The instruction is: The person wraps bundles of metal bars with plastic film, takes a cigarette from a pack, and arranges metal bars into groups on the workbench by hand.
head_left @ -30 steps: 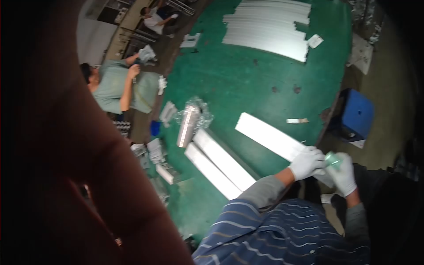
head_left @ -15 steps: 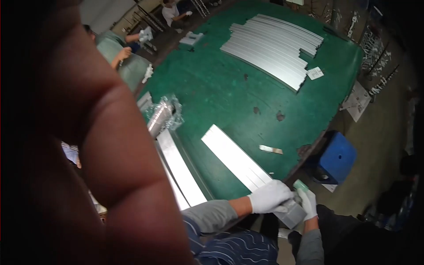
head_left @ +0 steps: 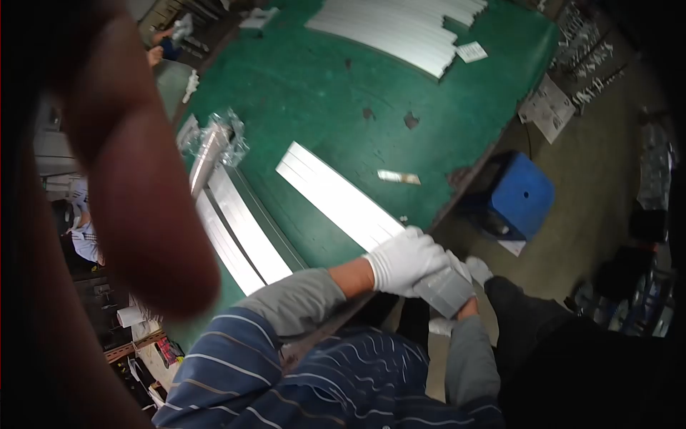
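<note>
My left hand (head_left: 409,262), in a white glove, is closed over a long silver metal profile (head_left: 343,202). The profile lies slanting across the green table's near edge, its grey end sticking out toward me. On the far side of that end is my right hand (head_left: 459,266), also gloved. The profile and my left hand cover most of it, so its fingers and anything in them are hidden. Left of my hands, two more long profiles (head_left: 246,223) lie side by side. A blurred bare finger (head_left: 146,207) close to the lens blocks much of the left side; whose it is cannot be told.
On the green table (head_left: 321,93) lie a row of silver profiles (head_left: 386,32), a paper label (head_left: 471,52), a small strip (head_left: 399,176) and a plastic-wrapped roll (head_left: 211,154). A blue stool (head_left: 525,194) stands right of the table edge. Another person's hand (head_left: 155,56) shows at upper left.
The view has shifted, so the table contents appear higher and further left. My right hand, which held a green pad beside the profile, is now mostly behind it. The blurred finger covers less.
</note>
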`<state>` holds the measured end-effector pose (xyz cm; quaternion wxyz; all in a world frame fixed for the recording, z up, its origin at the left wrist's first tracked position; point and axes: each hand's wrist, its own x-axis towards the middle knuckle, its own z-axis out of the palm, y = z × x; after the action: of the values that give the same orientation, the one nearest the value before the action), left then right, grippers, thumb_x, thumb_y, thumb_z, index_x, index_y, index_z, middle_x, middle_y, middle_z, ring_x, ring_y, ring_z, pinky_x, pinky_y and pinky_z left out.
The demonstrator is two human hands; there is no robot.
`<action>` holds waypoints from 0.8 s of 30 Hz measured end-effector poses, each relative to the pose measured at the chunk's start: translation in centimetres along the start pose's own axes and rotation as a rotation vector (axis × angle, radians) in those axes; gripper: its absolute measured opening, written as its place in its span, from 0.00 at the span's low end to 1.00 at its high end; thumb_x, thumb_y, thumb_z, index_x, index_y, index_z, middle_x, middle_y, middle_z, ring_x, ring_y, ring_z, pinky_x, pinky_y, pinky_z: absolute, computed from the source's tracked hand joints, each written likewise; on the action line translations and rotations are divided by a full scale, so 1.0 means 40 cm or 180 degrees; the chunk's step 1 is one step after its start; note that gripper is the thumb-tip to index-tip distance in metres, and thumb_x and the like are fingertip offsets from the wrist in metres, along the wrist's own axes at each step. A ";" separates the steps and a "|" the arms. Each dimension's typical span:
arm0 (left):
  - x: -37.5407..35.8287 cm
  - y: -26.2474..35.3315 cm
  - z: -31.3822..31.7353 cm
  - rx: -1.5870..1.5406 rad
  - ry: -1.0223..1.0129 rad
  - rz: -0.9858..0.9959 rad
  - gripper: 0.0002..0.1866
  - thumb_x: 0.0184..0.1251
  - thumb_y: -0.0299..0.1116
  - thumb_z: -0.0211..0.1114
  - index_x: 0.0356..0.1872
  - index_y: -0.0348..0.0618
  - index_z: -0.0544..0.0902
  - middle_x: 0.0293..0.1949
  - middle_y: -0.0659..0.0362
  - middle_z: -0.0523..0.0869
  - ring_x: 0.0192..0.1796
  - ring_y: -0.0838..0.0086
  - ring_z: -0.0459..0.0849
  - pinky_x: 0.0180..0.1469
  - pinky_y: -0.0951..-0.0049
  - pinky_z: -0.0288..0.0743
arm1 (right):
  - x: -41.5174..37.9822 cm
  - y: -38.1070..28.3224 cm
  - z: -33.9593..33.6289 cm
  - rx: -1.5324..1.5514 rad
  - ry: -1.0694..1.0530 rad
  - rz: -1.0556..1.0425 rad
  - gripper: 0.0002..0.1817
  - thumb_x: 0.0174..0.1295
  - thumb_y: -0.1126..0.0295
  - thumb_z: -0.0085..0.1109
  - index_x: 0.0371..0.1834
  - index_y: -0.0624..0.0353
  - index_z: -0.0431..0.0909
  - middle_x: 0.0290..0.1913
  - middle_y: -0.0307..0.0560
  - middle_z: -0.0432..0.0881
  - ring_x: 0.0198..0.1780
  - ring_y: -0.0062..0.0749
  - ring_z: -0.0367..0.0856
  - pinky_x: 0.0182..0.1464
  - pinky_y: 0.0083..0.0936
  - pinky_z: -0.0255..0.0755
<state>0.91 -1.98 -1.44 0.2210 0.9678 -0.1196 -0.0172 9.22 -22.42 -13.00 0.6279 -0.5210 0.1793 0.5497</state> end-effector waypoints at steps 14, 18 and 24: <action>-0.008 0.004 -0.003 0.0077 -0.0240 -0.0041 0.35 0.43 0.47 0.74 0.57 0.50 0.78 0.51 0.60 0.83 0.51 0.65 0.83 0.59 0.63 0.71 | -0.140 0.369 0.043 -0.1130 0.0739 -0.0841 0.21 0.74 0.68 0.55 0.67 0.66 0.72 0.54 0.53 0.84 0.51 0.36 0.82 0.62 0.39 0.77; -0.020 -0.008 0.032 0.0337 -0.0195 0.0169 0.36 0.44 0.50 0.75 0.57 0.49 0.78 0.52 0.60 0.83 0.53 0.64 0.83 0.63 0.63 0.70 | -0.260 0.301 0.134 -0.0256 0.0172 -0.1085 0.21 0.72 0.72 0.57 0.66 0.69 0.71 0.52 0.55 0.84 0.47 0.36 0.82 0.58 0.40 0.80; -0.015 -0.030 -0.020 0.0205 -0.0056 0.0652 0.35 0.49 0.51 0.75 0.59 0.48 0.77 0.53 0.59 0.83 0.55 0.63 0.82 0.70 0.61 0.65 | -0.413 0.156 0.220 0.0748 -0.0461 -0.1077 0.19 0.74 0.73 0.56 0.63 0.71 0.71 0.47 0.57 0.84 0.43 0.37 0.84 0.51 0.38 0.82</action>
<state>0.65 -0.43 -1.24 0.1894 0.9569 -0.2202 0.0008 -4.78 -24.17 0.78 0.7789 -0.4260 0.1065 0.4478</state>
